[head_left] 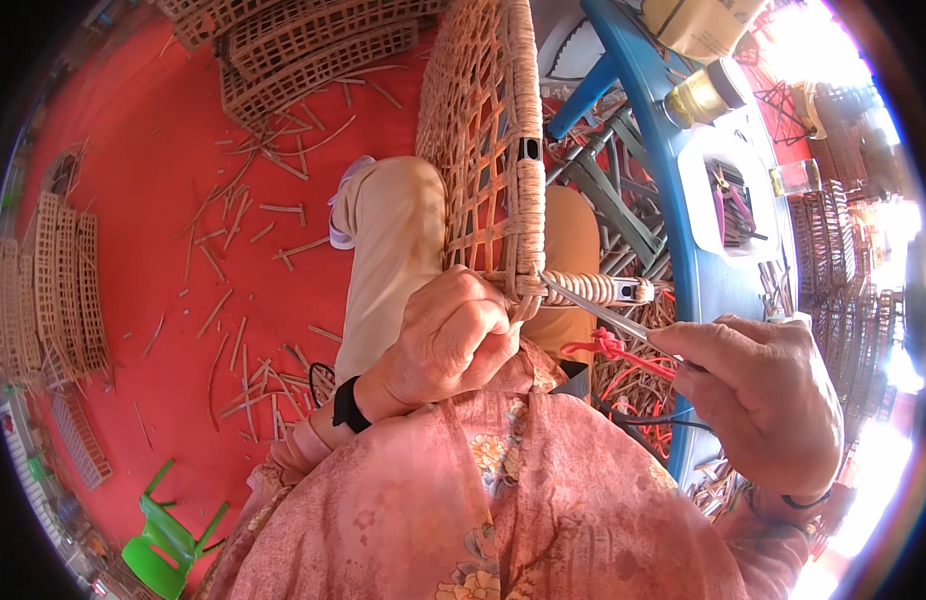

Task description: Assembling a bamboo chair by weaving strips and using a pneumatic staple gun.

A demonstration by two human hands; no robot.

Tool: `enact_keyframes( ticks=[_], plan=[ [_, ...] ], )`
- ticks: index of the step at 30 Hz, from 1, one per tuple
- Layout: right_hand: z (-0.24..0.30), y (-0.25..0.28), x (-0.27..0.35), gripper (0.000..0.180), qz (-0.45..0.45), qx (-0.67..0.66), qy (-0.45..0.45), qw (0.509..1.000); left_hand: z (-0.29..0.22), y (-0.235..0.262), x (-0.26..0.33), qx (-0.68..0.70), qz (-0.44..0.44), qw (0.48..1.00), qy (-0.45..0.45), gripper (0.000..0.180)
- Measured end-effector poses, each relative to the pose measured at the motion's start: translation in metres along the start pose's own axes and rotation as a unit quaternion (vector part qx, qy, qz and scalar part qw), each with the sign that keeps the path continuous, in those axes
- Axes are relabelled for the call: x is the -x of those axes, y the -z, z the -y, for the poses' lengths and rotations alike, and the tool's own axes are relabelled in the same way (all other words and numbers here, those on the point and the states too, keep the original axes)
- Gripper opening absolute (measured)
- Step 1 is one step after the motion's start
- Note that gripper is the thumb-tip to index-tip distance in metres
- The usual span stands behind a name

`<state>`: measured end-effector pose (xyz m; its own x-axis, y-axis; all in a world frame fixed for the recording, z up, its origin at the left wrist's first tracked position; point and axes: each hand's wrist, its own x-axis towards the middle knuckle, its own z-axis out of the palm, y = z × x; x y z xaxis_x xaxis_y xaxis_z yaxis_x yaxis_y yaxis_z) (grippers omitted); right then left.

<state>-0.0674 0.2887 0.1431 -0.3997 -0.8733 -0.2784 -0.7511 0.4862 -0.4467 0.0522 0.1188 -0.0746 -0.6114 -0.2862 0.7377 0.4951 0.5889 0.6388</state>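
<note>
A woven rattan panel (471, 130) with a wrapped frame stands on edge between my knees. A short wrapped leg (588, 288) juts out to the right from its near corner. At that corner my left hand (453, 335) is closed, pinching a cane strand (528, 300) that comes off the wrapping. My right hand (763, 395) grips a thin metal pointed tool (613, 318), its handle hidden in the fist. The tool's tip touches the wrapping beside the corner. Knotted red string (608, 345) hangs just below the tool.
On my right a blue table (703, 290) carries a jar (705, 92) and a white tray (695, 165) of hand tools. Cane offcuts litter the red floor (143, 300). Stacked woven panels (313, 50) lie ahead, more panels (53, 280) at left. A green chair (168, 545) stands lower left.
</note>
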Motion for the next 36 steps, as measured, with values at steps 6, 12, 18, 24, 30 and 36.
enact_keyframes(
  ticks=[6, 12, 18, 24, 30, 36],
  plan=[
    [-0.004, 0.01, -0.01, 0.023, 0.025, -0.015, 0.029, 0.999, 0.003, 0.003, 0.001, -0.025, 0.018, 0.999, -0.014, 0.025],
    [0.01, -0.033, 0.011, 0.031, -0.072, 0.149, 0.055, 0.985, 0.003, 0.005, 0.002, -0.021, 0.006, 1.0, 0.006, 0.026],
    [0.007, -0.068, 0.025, 0.051, -0.103, 0.221, 0.095, 0.965, 0.004, 0.004, 0.0, -0.021, -0.008, 1.0, -0.001, 0.027],
    [0.002, -0.089, 0.026, 0.05, -0.147, 0.257, 0.109, 0.949, 0.004, 0.003, 0.0, -0.019, -0.008, 1.0, 0.001, 0.028],
    [0.011, -0.048, 0.012, 0.034, -0.088, 0.046, 0.037, 0.994, 0.004, 0.004, 0.0, -0.02, -0.004, 1.0, 0.0, 0.028],
    [0.008, -0.086, 0.012, 0.045, -0.138, 0.191, 0.078, 0.969, 0.006, 0.002, 0.001, -0.001, -0.041, 0.999, 0.02, 0.027]
  ],
)
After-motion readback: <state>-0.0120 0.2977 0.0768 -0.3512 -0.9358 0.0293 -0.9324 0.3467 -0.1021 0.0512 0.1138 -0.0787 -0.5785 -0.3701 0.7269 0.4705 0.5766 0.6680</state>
